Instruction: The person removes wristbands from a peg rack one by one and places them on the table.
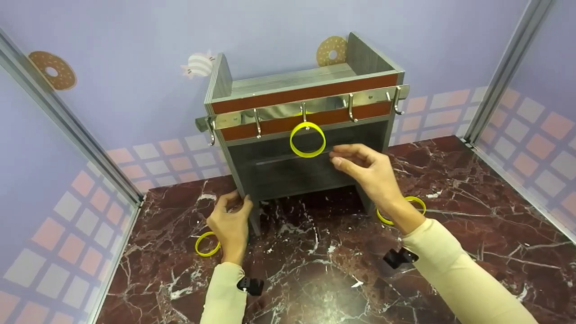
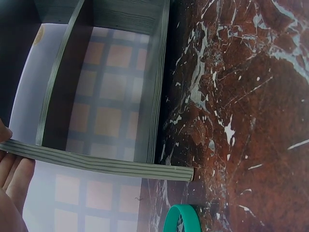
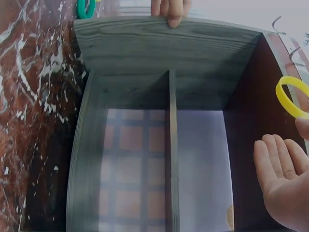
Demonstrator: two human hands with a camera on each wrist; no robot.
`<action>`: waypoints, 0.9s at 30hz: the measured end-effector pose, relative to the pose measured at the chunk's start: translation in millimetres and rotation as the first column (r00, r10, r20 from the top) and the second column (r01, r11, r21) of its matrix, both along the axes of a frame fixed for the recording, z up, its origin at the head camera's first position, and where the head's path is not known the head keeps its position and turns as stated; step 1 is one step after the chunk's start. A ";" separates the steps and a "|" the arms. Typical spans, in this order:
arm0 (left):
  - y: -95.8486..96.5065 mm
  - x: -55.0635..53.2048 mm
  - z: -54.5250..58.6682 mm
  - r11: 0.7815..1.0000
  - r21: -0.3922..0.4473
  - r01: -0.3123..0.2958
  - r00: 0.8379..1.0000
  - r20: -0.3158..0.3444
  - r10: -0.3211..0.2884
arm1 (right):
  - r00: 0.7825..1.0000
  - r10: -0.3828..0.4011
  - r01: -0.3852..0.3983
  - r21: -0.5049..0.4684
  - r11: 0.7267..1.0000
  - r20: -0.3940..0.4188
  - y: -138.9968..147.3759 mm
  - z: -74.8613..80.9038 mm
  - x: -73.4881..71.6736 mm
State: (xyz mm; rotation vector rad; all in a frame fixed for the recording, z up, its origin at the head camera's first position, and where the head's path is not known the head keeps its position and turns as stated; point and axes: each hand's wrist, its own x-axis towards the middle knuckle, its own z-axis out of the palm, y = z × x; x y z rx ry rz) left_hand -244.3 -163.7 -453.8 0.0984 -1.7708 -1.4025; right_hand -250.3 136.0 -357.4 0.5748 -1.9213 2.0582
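A yellow wristband-like ring (image 1: pixel 308 155) hangs from the middle hook (image 1: pixel 304 112) of a metal hook rail (image 1: pixel 279 116) on the front of a grey wooden shelf unit (image 1: pixel 292 175). Just right of the ring is my right hand (image 1: pixel 371 175), thumb and fingers apart, with nothing held between them. Low on the unit's left side, my left hand (image 1: pixel 230 225) grips the side panel (image 2: pixel 106 163), thumb on its inner face and fingers outside. The other hooks carry nothing.
One yellow ring (image 1: pixel 197 245) lies on the marbled table left of my left hand; another (image 1: pixel 423 206) lies beneath my right forearm. A green ring (image 2: pixel 193 220) rests beside the left panel. Walls (image 1: pixel 135 90) enclose the table at the back and sides.
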 end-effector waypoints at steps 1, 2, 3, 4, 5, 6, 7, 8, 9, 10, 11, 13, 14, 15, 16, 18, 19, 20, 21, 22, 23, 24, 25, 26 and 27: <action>0.1 0.0 0.1 1.000 -0.001 -0.002 1.000 0.002 0.002 | 1.000 0.008 -0.008 -0.011 1.000 0.008 -1.8 0.5 0.0; 0.1 0.1 0.3 1.000 -0.005 -0.006 1.000 0.004 0.006 | 1.000 0.016 -0.016 -0.020 1.000 0.016 -3.7 1.0 0.0; 0.1 0.2 0.6 1.000 -0.008 -0.009 1.000 0.005 0.009 | 0.999 0.023 -0.023 -0.027 0.999 0.022 -5.4 1.6 0.0; 0.1 0.3 0.8 1.000 -0.011 -0.013 1.000 0.008 0.013 | 0.999 0.030 -0.029 -0.035 0.999 0.026 -7.0 2.1 -0.1; 0.0 0.3 1.1 1.000 -0.015 -0.018 1.000 0.010 0.018 | 0.999 0.035 -0.034 -0.039 0.999 0.029 -8.7 2.8 -0.2; 0.0 0.2 1.3 1.000 -0.017 -0.022 1.000 0.011 0.022 | 0.999 0.038 -0.037 -0.042 0.998 0.030 -10.2 3.5 -0.4; 0.0 0.3 1.5 1.000 -0.019 -0.025 1.000 0.010 0.025 | 0.999 0.039 -0.038 -0.045 0.998 0.030 -11.8 4.1 -0.8; 0.1 0.4 1.5 0.999 -0.022 -0.028 1.000 0.010 0.028 | 0.999 0.041 -0.040 -0.048 0.998 0.031 -13.2 4.8 -1.0; 0.2 0.4 1.3 0.999 -0.022 -0.029 1.000 0.010 0.029 | 0.999 0.042 -0.041 -0.051 0.998 0.032 -14.4 5.4 -1.3; 0.4 0.3 1.1 0.999 -0.022 -0.029 1.000 0.008 0.030 | 0.998 0.044 -0.043 -0.055 0.998 0.033 -15.7 5.9 -1.6; 0.5 0.4 1.0 0.999 -0.022 -0.028 1.000 0.007 0.028 | 0.998 0.046 -0.044 -0.059 0.997 0.033 -16.9 6.3 -2.1; 0.8 0.3 0.7 0.999 -0.021 -0.026 1.000 0.005 0.026 | 0.998 0.052 -0.049 -0.076 0.996 0.033 -19.4 7.1 -3.0; 0.9 0.4 0.7 1.000 -0.019 -0.024 1.000 0.007 0.024 | 0.998 0.056 -0.053 -0.085 0.995 0.032 -20.8 7.4 -3.4; 1.0 0.5 1.0 1.000 -0.017 -0.022 1.000 0.009 0.023 | 0.998 0.059 -0.056 -0.095 0.994 0.030 -22.1 8.0 -3.7; 1.1 0.6 1.2 1.000 -0.016 -0.022 1.000 0.012 0.022 | 0.998 0.062 -0.059 -0.105 0.993 0.026 -23.5 8.6 -4.0; 1.2 0.7 1.7 1.000 -0.010 -0.022 1.000 0.021 0.022 | 0.998 0.064 -0.062 -0.121 0.991 0.016 -26.2 10.0 -4.7; 1.3 0.9 1.9 1.000 -0.008 -0.022 0.999 0.025 0.023 | 0.998 0.064 -0.062 -0.126 0.990 0.010 -27.4 10.7 -5.1; 1.3 1.0 2.2 1.000 -0.007 -0.022 0.999 0.028 0.023 | 0.998 0.061 -0.060 -0.132 0.989 0.005 -28.4 11.3 -5.4; 1.3 1.0 2.1 1.000 -0.008 -0.024 0.999 0.029 0.024 | 0.998 0.058 -0.058 -0.137 0.989 0.000 -29.1 12.0 -5.6; 1.2 1.0 2.1 1.000 -0.007 -0.024 0.999 0.028 0.024 | 0.998 0.055 -0.056 -0.140 0.989 -0.007 -29.7 12.6 -5.9; 1.1 1.0 2.0 1.000 -0.008 -0.023 0.999 0.026 0.024 | 0.999 0.053 -0.054 -0.145 0.988 -0.012 -30.1 13.1 -6.1; 0.9 0.9 1.9 1.000 -0.010 -0.024 0.999 0.023 0.024 | 0.999 0.051 -0.052 -0.151 0.987 -0.016 -30.4 13.7 -5.9; 0.8 1.0 1.9 1.000 -0.012 -0.024 0.999 0.021 0.024 | 0.999 0.047 -0.050 -0.157 0.986 -0.019 -30.4 14.2 -5.9; 0.6 1.0 1.8 1.000 -0.017 -0.026 0.999 0.020 0.027 | 0.999 0.044 -0.047 -0.164 0.985 -0.023 -30.4 14.6 -5.6; 0.4 1.1 1.8 0.999 -0.020 -0.026 0.999 0.019 0.027 | 0.999 0.039 -0.043 -0.168 0.985 -0.027 -30.3 15.0 -5.5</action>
